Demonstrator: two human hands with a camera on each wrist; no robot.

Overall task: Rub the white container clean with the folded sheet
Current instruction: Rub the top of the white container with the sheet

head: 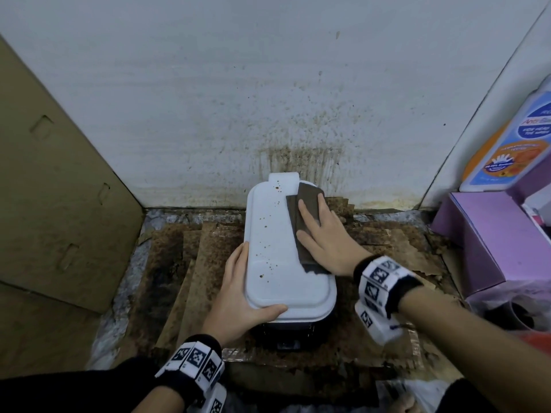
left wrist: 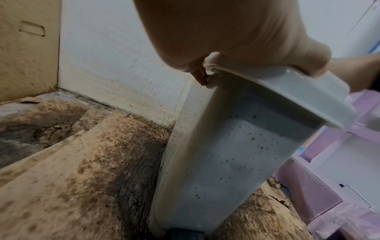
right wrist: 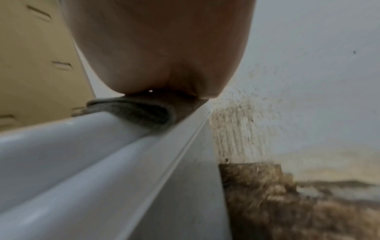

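A white container (head: 274,263) with a lid speckled with brown spots stands upright on stained cardboard against the wall. A folded dark brown sheet (head: 307,201) lies along the right side of the lid. My right hand (head: 322,234) presses flat on it with straight fingers. The right wrist view shows the sheet (right wrist: 144,112) squeezed between my palm (right wrist: 160,48) and the lid's rim (right wrist: 72,154). My left hand (head: 238,293) grips the container's near-left corner, thumb over the front of the lid and fingers along the left edge. In the left wrist view the spotted wall of the container (left wrist: 226,154) hangs below my left hand (left wrist: 226,32).
A white wall (head: 268,99) with brown splatter rises right behind the container. A cardboard panel (head: 44,204) closes the left side. Purple boxes (head: 492,234) and a labelled pack (head: 512,144) crowd the right. Stained, torn cardboard sheets (head: 202,263) cover the floor.
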